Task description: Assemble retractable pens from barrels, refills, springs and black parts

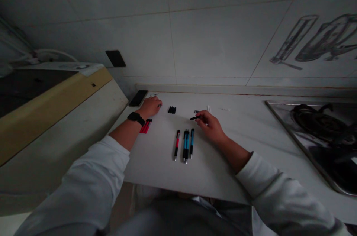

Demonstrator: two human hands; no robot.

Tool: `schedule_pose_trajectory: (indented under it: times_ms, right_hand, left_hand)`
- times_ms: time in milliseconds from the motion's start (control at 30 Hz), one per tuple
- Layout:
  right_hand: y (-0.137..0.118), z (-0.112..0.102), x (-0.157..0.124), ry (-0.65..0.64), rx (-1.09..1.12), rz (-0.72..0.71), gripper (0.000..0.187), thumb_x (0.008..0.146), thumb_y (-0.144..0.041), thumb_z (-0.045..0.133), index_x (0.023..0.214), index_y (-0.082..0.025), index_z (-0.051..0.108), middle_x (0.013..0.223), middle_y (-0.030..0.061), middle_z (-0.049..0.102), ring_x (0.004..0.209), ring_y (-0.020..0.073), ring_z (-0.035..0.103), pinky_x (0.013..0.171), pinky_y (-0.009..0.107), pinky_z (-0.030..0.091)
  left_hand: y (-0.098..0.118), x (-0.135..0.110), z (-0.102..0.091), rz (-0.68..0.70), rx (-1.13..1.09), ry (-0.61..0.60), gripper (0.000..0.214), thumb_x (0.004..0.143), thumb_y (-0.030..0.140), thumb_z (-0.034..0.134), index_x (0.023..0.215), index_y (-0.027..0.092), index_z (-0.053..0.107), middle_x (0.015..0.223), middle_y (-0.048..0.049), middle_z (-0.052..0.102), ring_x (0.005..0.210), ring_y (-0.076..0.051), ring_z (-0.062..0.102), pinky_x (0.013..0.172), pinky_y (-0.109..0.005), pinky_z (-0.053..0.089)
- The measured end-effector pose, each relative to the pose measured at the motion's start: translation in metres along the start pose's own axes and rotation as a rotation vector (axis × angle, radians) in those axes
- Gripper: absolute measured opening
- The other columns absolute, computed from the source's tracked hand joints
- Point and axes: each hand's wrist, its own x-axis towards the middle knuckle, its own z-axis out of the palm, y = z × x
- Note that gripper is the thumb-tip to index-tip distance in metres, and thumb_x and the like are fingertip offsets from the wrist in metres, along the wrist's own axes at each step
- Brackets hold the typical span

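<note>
My right hand (208, 124) pinches a slim black pen part (194, 118) over the middle of the counter. My left hand (150, 106) is closed at the back left, with a small dark piece at its fingertips that is too small to name. Below the left wrist lie several red pen barrels (145, 126), partly hidden by the arm. Between the hands sits a row of black pen parts (172, 110). Nearer to me lie a red pen (177, 144) and several blue pens (186, 146). Small dark pieces (196, 111) and white sticks (209, 109) lie just beyond my right hand.
A phone (138, 98) lies in the back left corner, beside a large box-like unit (92, 117). Tiny pale pieces (224, 109) are to the right of the white sticks. A gas stove (315, 154) borders the counter (167, 174) on the right; a tiled wall (209, 46) stands behind.
</note>
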Motion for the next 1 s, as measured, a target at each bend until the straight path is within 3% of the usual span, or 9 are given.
schedule_pose_trajectory:
  times_ms: [200,300,433,500,667,833,1000]
  right_hand:
    - [0.003,-0.001,0.000,-0.005,-0.007,-0.011,0.019,0.095,-0.035,0.060,0.109,-0.024,0.065,0.090,0.0036,0.069,0.077,0.0183,0.062,0.070,0.032,0.047]
    - [0.004,-0.001,0.001,-0.002,0.007,0.007,0.021,0.095,-0.037,0.061,0.109,-0.023,0.066,0.091,0.0041,0.070,0.079,0.0186,0.063,0.072,0.033,0.050]
    - [0.007,0.002,0.003,-0.028,0.128,0.083,0.025,0.092,-0.042,0.061,0.109,-0.023,0.066,0.097,0.0053,0.070,0.082,0.0184,0.066,0.075,0.034,0.055]
    - [0.010,0.004,0.005,-0.043,0.196,0.124,0.027,0.090,-0.042,0.063,0.109,-0.023,0.064,0.096,0.0047,0.070,0.082,0.0178,0.066,0.076,0.034,0.056]
    - [0.015,0.006,0.008,-0.069,0.398,0.122,0.044,0.083,-0.039,0.072,0.120,-0.025,0.055,0.094,0.0007,0.068,0.082,0.0160,0.067,0.077,0.032,0.055]
    - [0.014,0.006,0.007,-0.120,0.530,0.155,0.060,0.080,-0.038,0.079,0.130,-0.027,0.048,0.092,-0.0015,0.069,0.082,0.0164,0.068,0.079,0.033,0.054]
    - [0.013,0.006,0.008,-0.114,0.578,0.180,0.062,0.079,-0.038,0.081,0.130,-0.026,0.049,0.087,-0.0030,0.069,0.075,0.0144,0.065,0.075,0.031,0.053]
  left_hand:
    - [0.002,-0.004,-0.011,-0.042,0.067,-0.024,0.030,0.088,0.019,0.063,0.116,0.022,0.075,0.125,-0.0143,0.067,0.116,-0.034,0.058,0.101,-0.049,0.043]
    - [0.014,-0.006,-0.021,0.003,0.032,0.028,0.032,0.088,0.017,0.063,0.118,0.021,0.073,0.126,-0.0139,0.066,0.120,-0.034,0.058,0.105,-0.050,0.043]
    - [0.061,-0.012,-0.041,0.240,-0.188,0.128,0.033,0.089,0.022,0.070,0.122,0.024,0.071,0.125,-0.0104,0.066,0.119,-0.029,0.059,0.109,-0.047,0.043]
    - [0.093,-0.018,-0.051,0.370,-0.297,0.115,0.040,0.086,0.024,0.077,0.124,0.027,0.069,0.124,-0.0087,0.066,0.118,-0.028,0.060,0.107,-0.045,0.045]
    - [0.148,-0.029,-0.064,0.571,-0.314,0.113,0.054,0.084,0.026,0.082,0.134,0.030,0.063,0.131,-0.0097,0.063,0.122,-0.029,0.059,0.106,-0.046,0.046]
    - [0.158,-0.029,-0.058,0.644,-0.277,0.122,0.052,0.084,0.030,0.083,0.133,0.031,0.064,0.140,-0.0102,0.058,0.132,-0.031,0.055,0.112,-0.050,0.044]
    - [0.158,-0.025,-0.053,0.646,-0.324,0.108,0.051,0.082,0.031,0.084,0.129,0.030,0.066,0.139,-0.0103,0.059,0.132,-0.031,0.055,0.114,-0.051,0.043]
